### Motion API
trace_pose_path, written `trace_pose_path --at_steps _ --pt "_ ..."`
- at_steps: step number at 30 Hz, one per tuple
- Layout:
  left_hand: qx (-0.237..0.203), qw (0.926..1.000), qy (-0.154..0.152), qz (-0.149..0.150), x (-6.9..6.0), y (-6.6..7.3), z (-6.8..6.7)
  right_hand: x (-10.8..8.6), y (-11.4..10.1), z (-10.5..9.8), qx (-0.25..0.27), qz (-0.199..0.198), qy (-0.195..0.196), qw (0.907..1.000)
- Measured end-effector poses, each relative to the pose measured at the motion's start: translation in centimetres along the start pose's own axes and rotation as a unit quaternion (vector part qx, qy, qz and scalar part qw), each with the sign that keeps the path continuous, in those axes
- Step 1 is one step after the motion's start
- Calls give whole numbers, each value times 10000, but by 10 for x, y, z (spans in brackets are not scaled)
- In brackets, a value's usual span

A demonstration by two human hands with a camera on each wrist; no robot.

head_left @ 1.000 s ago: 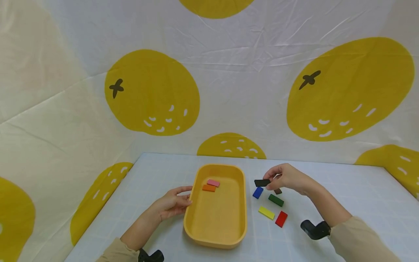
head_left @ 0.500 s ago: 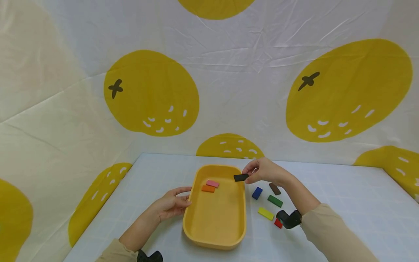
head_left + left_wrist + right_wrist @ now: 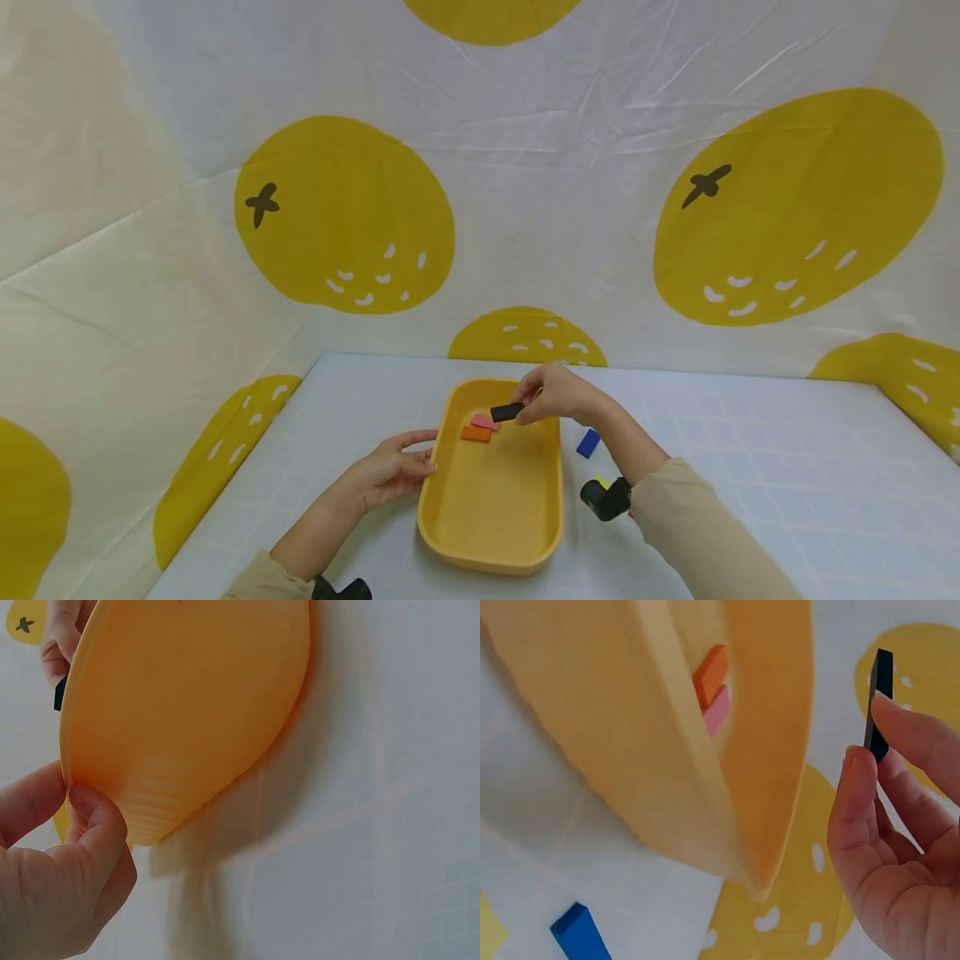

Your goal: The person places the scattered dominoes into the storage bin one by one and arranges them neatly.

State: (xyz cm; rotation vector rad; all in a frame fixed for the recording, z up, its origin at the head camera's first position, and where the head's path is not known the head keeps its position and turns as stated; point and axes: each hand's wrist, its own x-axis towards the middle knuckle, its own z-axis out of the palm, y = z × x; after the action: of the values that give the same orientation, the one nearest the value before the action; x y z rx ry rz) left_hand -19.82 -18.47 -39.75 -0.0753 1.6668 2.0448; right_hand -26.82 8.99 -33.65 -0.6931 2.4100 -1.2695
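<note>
In the head view my right hand (image 3: 558, 395) pinches a black block (image 3: 507, 412) above the far part of the yellow tray (image 3: 498, 563). Just left of that block, a pink block (image 3: 485, 422) and an orange block (image 3: 476, 434) lie side by side inside the tray. My left hand (image 3: 390, 472) grips the tray's left rim; the left wrist view shows thumb and fingers (image 3: 71, 862) pinching that rim. In the right wrist view, thumb and fingertips hold the black block (image 3: 880, 705) upright by its lower part.
Right of the tray lies a blue block (image 3: 588, 443). A yellow block (image 3: 602, 482) and a bit of a red one show around the black wrist camera (image 3: 606, 499); my right arm hides other blocks. A patterned cloth (image 3: 555, 208) stands behind the table.
My right hand has carried the black block leftward from above the loose blocks, across the tray's right rim, to over the tray. My left hand keeps its grip on the rim.
</note>
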Motion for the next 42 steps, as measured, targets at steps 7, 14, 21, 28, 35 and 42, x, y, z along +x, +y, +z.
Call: trace_pose_path --at_steps 7,14,21,28,35,42 --pt "-16 10000 51 -22 0 1 0 13 -5 20 248 38 54 9997" --pt "60 9999 142 -27 0 0 0 23 -3 40 547 456 349 9969" --pt "7 9999 115 31 -1 1 0 27 1 57 474 861 569 9935" --pt "33 9998 149 93 -1 1 1 30 5 67 462 838 536 9940" --pt "0 9999 146 53 -1 0 1 35 8 80 28 777 450 9960" --pt "-80 9999 58 58 0 0 0 36 12 87 -203 776 475 9956"
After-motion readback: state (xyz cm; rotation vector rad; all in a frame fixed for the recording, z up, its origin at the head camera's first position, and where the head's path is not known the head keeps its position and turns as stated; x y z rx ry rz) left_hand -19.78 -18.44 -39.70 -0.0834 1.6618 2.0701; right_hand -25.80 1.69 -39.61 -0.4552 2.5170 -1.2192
